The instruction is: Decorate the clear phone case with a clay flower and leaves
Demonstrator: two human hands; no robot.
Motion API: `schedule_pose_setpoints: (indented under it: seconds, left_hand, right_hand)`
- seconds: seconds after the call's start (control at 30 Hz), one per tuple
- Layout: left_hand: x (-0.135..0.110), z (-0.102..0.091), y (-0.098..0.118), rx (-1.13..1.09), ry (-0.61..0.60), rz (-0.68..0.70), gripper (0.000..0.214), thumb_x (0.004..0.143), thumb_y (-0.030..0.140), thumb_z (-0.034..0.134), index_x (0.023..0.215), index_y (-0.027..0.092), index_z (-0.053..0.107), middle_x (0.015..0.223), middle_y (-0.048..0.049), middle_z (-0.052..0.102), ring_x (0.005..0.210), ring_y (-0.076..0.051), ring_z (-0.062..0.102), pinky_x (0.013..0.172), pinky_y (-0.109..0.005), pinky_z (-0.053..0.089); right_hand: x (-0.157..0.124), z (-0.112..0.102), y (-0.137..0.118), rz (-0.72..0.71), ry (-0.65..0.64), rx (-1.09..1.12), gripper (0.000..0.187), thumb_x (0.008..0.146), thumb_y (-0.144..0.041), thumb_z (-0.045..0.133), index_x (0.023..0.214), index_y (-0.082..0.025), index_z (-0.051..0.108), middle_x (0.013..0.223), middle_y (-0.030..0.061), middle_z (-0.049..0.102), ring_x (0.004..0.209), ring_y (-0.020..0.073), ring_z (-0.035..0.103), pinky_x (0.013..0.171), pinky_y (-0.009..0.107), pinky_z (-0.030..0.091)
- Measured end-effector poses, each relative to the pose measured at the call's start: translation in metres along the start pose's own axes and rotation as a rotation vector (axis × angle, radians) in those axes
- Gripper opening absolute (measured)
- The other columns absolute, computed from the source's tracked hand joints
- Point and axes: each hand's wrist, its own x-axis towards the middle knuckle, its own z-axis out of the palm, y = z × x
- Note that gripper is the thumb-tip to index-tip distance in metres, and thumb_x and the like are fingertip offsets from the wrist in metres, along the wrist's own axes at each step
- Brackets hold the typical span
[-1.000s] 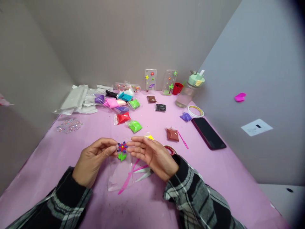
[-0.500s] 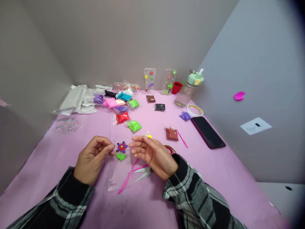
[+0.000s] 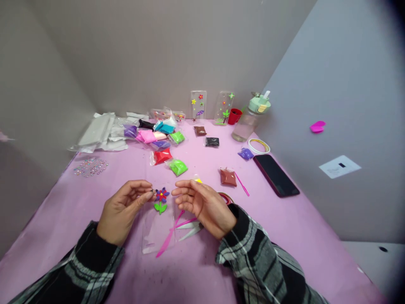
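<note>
A clear phone case [image 3: 158, 234] lies flat in front of me, bearing a clay flower [image 3: 161, 195] with purple and red petals, a yellow centre and a green stem with leaves. Just left of the flower, my left hand [image 3: 125, 211] is closed in a pinch. A tiny dark speck shows at its fingertips, too small to name. On the flower's other side my right hand [image 3: 202, 207] is open, palm turned inward, fingers stretched towards the petals. Below it, a pink plastic knife [image 3: 166, 242] rests across the case, beside partly hidden scissors [image 3: 191, 232].
Brown [image 3: 228, 177], green [image 3: 178, 167] and red clay packets [image 3: 162, 156] lie beyond my hands. A phone [image 3: 276, 175], a tape roll [image 3: 259, 146] and a water bottle [image 3: 247, 122] stand or lie rightward. Gem stickers [image 3: 91, 167] are at left; decorated cases [image 3: 198, 105] lean behind.
My left hand's fingers have shifted slightly, and a tiny dark speck now shows at their tips. My right hand has barely moved.
</note>
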Motion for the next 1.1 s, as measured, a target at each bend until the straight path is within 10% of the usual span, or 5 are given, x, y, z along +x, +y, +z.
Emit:
schedule_pose_setpoints:
  seconds: [0.53,0.93,1.1]
  left_hand:
    - [0.0,-0.004,0.003,0.172,-0.023,0.093,0.027,0.085,0.043,0.066,0.068,0.022,0.063,0.063,0.0032,0.06,0.064,-0.014,0.057,0.067,-0.024,0.046]
    - [-0.001,0.004,0.001,0.205,-0.167,0.11,0.016,0.079,0.034,0.073,0.09,0.023,0.072,0.089,-0.004,0.071,0.084,-0.021,0.066,0.08,-0.032,0.052]
    - [-0.002,0.007,0.002,0.413,-0.193,0.328,0.009,0.083,0.032,0.068,0.083,0.024,0.073,0.081,-0.0045,0.069,0.081,-0.022,0.063,0.077,-0.033,0.048]
  right_hand:
    - [0.0,-0.001,0.001,0.003,-0.003,-0.012,0.029,0.094,-0.035,0.057,0.097,-0.009,0.069,0.092,0.0114,0.072,0.074,0.0118,0.067,0.071,0.023,0.053]
    - [0.0,-0.001,0.001,0.002,-0.008,-0.019,0.03,0.095,-0.036,0.055,0.097,-0.009,0.068,0.092,0.011,0.072,0.072,0.0105,0.066,0.069,0.022,0.052]
    - [0.0,-0.002,0.001,0.006,-0.012,-0.02,0.029,0.095,-0.037,0.056,0.096,-0.01,0.068,0.091,0.0096,0.072,0.072,0.0102,0.066,0.069,0.022,0.052]
